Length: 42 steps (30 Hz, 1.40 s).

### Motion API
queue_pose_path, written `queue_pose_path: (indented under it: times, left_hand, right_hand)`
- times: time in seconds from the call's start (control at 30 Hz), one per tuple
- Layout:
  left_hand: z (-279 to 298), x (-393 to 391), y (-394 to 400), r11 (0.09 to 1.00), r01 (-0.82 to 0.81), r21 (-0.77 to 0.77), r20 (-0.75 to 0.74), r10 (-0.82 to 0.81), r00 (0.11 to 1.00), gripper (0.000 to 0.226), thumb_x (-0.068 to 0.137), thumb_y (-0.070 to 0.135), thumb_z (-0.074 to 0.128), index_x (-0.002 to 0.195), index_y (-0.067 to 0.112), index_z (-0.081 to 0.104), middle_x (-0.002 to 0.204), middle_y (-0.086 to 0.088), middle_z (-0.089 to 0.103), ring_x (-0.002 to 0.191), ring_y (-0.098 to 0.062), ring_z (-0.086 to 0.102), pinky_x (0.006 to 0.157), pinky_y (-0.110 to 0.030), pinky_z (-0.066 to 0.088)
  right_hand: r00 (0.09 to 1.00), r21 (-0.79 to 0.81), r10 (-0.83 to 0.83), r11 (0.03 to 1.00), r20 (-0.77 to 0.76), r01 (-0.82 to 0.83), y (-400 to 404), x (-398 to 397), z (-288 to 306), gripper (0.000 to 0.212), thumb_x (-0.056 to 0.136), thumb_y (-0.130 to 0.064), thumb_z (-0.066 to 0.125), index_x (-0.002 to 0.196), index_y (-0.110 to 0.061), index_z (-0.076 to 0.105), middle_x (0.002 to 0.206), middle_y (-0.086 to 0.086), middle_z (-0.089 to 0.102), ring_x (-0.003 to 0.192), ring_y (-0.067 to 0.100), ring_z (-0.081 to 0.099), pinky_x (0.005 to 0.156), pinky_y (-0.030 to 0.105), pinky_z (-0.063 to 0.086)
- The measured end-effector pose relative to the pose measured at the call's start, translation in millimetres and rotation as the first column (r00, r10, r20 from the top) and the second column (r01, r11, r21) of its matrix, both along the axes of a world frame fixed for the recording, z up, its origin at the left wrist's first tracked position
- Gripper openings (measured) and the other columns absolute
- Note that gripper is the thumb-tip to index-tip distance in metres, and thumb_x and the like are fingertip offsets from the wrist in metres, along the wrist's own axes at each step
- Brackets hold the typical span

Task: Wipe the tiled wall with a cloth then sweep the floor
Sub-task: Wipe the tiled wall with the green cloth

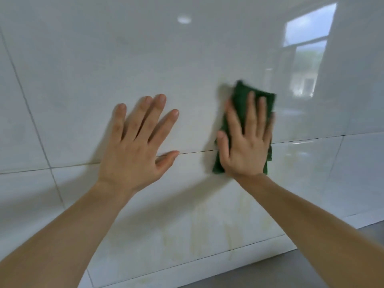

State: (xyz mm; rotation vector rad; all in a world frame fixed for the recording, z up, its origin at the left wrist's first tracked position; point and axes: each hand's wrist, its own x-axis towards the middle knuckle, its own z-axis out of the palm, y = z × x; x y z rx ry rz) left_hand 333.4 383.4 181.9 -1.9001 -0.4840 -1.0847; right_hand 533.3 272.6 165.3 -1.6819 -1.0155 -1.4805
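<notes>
A glossy white tiled wall point(187, 65) fills the view, with thin grout lines between large tiles. My right hand point(246, 140) lies flat on a folded dark green cloth point(242, 94) and presses it against the wall across a horizontal grout line. The cloth's upper edge is blurred. My left hand point(137, 142) rests flat on the wall to the left of the cloth, fingers spread, holding nothing. Faint yellowish streaks point(209, 231) stain the tile below my hands.
A strip of grey floor point(291, 267) meets the wall at the lower right. The tiles reflect a window point(305, 50) at the upper right and a ceiling light point(184, 19) near the top.
</notes>
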Motion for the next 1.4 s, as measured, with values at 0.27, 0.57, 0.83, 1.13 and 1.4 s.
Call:
queue_pose_path:
  times: [0.27,0.57,0.83,1.13,1.4]
  left_hand:
    - [1,-2,-6,0.999,-0.024,-0.025,-0.006,0.024,1.0,0.071,0.091,0.052,0.033,0.149,0.016,0.014,0.156,-0.013,0.008,0.143,-0.031,0.007,0.113,-0.052,0.001]
    - [42,97,-60,0.975,0.223,0.011,-0.023,-0.223,0.975,0.067,0.091,0.048,0.04,0.147,0.013,0.024,0.153,-0.012,0.02,0.141,-0.028,0.015,0.114,-0.05,0.004]
    - [46,121,-64,0.983,0.165,0.078,-0.169,-0.15,0.974,0.066,0.091,0.046,0.037,0.146,0.011,0.027,0.153,-0.012,0.024,0.139,-0.03,0.024,0.113,-0.045,0.019]
    - [43,122,-65,0.993,0.094,0.069,-0.185,-0.08,0.979,0.068,0.092,0.047,0.034,0.148,0.011,0.02,0.155,-0.011,0.016,0.141,-0.029,0.016,0.115,-0.044,0.014]
    - [38,90,-61,0.953,0.295,-0.064,-0.121,-0.301,0.946,0.064,0.09,0.037,0.039,0.147,0.013,0.022,0.154,-0.012,0.02,0.142,-0.026,0.014,0.116,-0.041,0.003]
  right_hand:
    - [0.83,0.316,0.101,0.944,-0.549,0.094,-48,82,39,0.058,0.094,-0.043,0.021,0.15,-0.028,0.024,0.159,0.008,0.014,0.147,0.028,0.009,0.117,0.052,0.01]
    - [0.993,-0.121,0.055,0.992,0.108,-0.042,-43,76,23,0.049,0.094,-0.044,0.033,0.138,-0.026,0.045,0.147,0.012,0.041,0.139,0.032,0.027,0.115,0.053,0.017]
    - [0.626,0.376,0.225,0.919,-0.747,0.119,-100,153,54,0.054,0.1,-0.041,0.024,0.152,-0.032,0.013,0.161,0.003,0.002,0.148,0.021,-0.001,0.119,0.048,0.005]
    - [0.896,0.169,0.053,0.985,-0.442,0.025,-80,134,1,0.052,0.095,-0.042,0.027,0.145,-0.029,0.03,0.157,0.009,0.019,0.145,0.027,0.012,0.116,0.054,0.01]
    - [0.835,0.296,0.125,0.954,-0.535,0.047,-17,26,-19,0.055,0.096,-0.043,0.021,0.149,-0.026,0.024,0.158,0.011,0.018,0.146,0.03,0.011,0.117,0.052,0.008]
